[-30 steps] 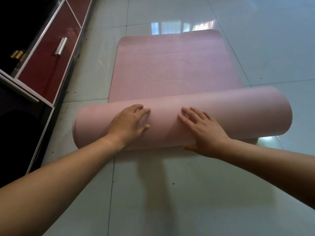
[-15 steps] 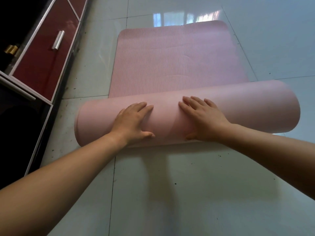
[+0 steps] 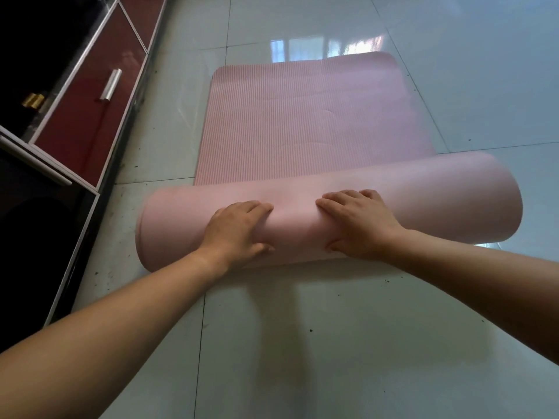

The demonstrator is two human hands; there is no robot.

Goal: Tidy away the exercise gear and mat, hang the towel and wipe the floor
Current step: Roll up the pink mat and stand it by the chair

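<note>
A pink mat [image 3: 305, 122] lies on the shiny white floor [image 3: 332, 343], close to the floor's left edge, where a low dark red cabinet [image 3: 87, 116] stands. The far end of the mat is flat on the tiles and shows thin lines running along it. Its two far corners are round. The near end is wound up into a big fat roll [image 3: 438, 192] that lies across the mat from left to right. The roll is smooth on the outside, and both of its ends stick out a little past the sides of the flat part. Both hands are on the middle of the roll, side by side but not touching each other. The left hand [image 3: 239, 228] holds the roll with its fingers bent over the top and its thumb pushed into the near side. The right hand [image 3: 360, 222] holds it the same way, fingers bent over the top and thumb tucked in low on the near side. The soft roll is squashed in a bit where the hands squeeze it, and it bulges up between them. Both bare arms reach out from the bottom corners of the view. The cabinet has a silver handle [image 3: 110, 85] on its red front, and a small gold thing [image 3: 33, 100] sits on its dark top. Little dark specks dot the floor near the roll.
</note>
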